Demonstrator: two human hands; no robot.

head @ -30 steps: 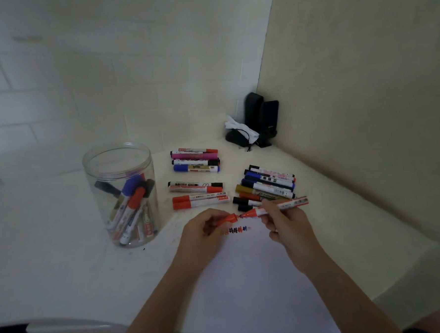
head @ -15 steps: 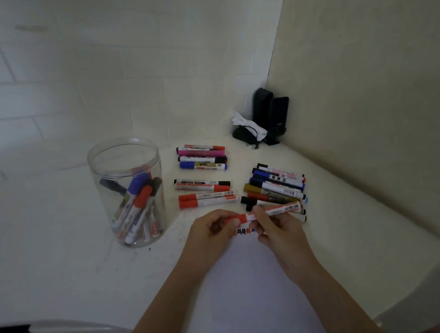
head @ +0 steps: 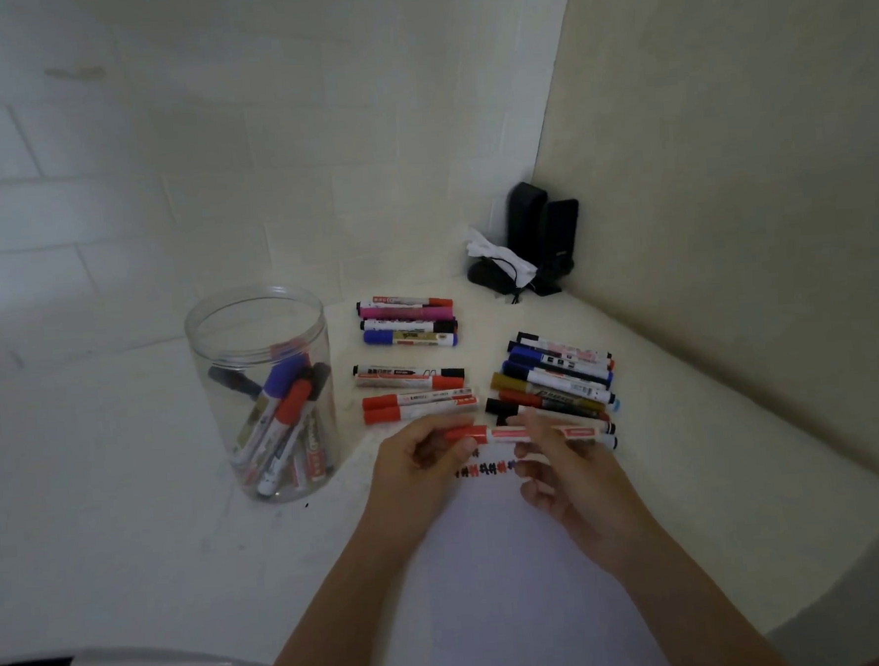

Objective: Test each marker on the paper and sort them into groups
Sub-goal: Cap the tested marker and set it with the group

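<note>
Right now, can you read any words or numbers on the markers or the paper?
None can be read.
Red marker held in both hands: label print too blurred.
Marker groups on the table: labels too small.
Markers in the jar: print blurred.
Paper: only coloured test scribbles, no words.

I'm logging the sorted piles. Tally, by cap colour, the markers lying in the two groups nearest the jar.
Red caps: 4
Black caps: 2
Pink cap: 1
Blue cap: 1
Total: 8
</note>
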